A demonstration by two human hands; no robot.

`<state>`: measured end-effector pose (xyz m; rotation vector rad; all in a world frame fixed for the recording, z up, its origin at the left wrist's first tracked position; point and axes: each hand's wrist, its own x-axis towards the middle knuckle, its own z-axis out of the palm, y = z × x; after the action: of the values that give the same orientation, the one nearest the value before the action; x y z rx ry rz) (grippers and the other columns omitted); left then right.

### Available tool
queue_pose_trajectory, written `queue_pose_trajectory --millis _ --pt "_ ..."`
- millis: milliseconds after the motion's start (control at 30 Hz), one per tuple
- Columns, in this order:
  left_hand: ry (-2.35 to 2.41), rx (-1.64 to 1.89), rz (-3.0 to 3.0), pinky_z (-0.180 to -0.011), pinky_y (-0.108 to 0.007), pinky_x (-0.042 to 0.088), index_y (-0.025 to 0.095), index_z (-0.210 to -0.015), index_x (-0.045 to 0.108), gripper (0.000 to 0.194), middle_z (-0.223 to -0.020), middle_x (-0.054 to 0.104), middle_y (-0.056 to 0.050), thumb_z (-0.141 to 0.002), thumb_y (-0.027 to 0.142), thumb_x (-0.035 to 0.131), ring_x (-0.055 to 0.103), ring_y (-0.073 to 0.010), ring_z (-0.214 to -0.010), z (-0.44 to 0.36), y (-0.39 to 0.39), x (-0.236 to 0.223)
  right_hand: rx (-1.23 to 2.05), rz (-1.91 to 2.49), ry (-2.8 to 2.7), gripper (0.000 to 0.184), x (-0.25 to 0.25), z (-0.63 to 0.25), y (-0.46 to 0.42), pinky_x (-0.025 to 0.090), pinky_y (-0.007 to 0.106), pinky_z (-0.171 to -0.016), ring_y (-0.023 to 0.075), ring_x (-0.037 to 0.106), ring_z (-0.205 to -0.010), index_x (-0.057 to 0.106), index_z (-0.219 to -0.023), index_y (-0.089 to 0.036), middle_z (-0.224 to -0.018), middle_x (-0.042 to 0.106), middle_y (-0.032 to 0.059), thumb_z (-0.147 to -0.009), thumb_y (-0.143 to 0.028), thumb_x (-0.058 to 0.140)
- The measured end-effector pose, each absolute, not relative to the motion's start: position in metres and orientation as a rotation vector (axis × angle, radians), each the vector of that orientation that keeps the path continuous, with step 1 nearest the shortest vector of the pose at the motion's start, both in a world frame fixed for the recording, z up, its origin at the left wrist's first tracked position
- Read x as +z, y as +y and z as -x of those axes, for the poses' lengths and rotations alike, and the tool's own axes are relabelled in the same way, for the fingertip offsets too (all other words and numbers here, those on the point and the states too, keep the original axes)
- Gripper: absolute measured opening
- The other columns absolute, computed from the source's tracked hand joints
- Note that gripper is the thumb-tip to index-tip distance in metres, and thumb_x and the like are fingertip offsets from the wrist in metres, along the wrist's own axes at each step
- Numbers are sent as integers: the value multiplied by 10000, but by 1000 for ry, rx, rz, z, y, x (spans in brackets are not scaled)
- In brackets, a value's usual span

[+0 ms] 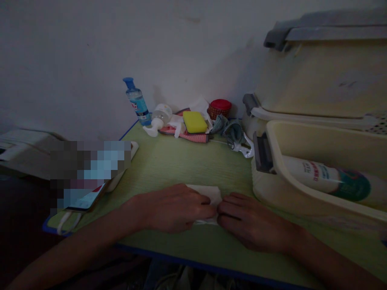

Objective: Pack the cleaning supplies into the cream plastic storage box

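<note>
Reaching in from the lower left with the left hand (172, 208), back of the hand up, knuckles bent and fingers curled inward over the white sheet (214, 195). Coming from the lower right with the right hand (255, 221), likewise palm down, fingers folded narrow at the sheet's right side. Meeting almost knuckle to knuckle over the sheet, flat on the green table (157, 169) near its front edge. Can see both grips drawn in small, but cannot tell whether either pinches the sheet, with the fingertips hidden. Crowded on the right by the cream bin (261, 185), just beyond the right hand, with a white-and-green bottle (338, 181) lying inside. Backed there by a cream container (314, 84) with grey fittings. Bounded on the left by a lit phone (86, 197), tilted, near a white cable (62, 223). Lined along the wall with a blue-capped bottle (139, 106), a pump bottle (162, 114), a yellow sponge (195, 122) on top of a red patterned cloth (198, 137), a red-lidded pot (220, 108) and a grey-blue cloth (234, 131). Counting up: two hands, one sheet, three bottles, one sponge, one pot, one phone.
</note>
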<state>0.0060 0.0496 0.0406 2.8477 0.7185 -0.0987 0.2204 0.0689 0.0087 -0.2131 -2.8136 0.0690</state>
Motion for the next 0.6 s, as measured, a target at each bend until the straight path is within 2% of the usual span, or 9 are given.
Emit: queue_pose_trajectory --millis 433,600 --pt "894 24 -2901 -666 -271 401 173 -819 506 112 -860 585 2 -830 61 503 530 -148 -766 18 24 28 242 208 -2939 102 11 -222 72 373 274 -675 152 450 -724 561 -778 -156 -786 569 37 -783 -91 483" --pt "991 119 -2952 -754 -274 425 176 -902 539 146 -908 587 -28 -860 75 443 522 -149 -815 23 10 24 435 264 -2959 107 19 -222 72 405 299 -716 165 478 -742 558 -796 -148 -809 576 54 -705 -113 516"
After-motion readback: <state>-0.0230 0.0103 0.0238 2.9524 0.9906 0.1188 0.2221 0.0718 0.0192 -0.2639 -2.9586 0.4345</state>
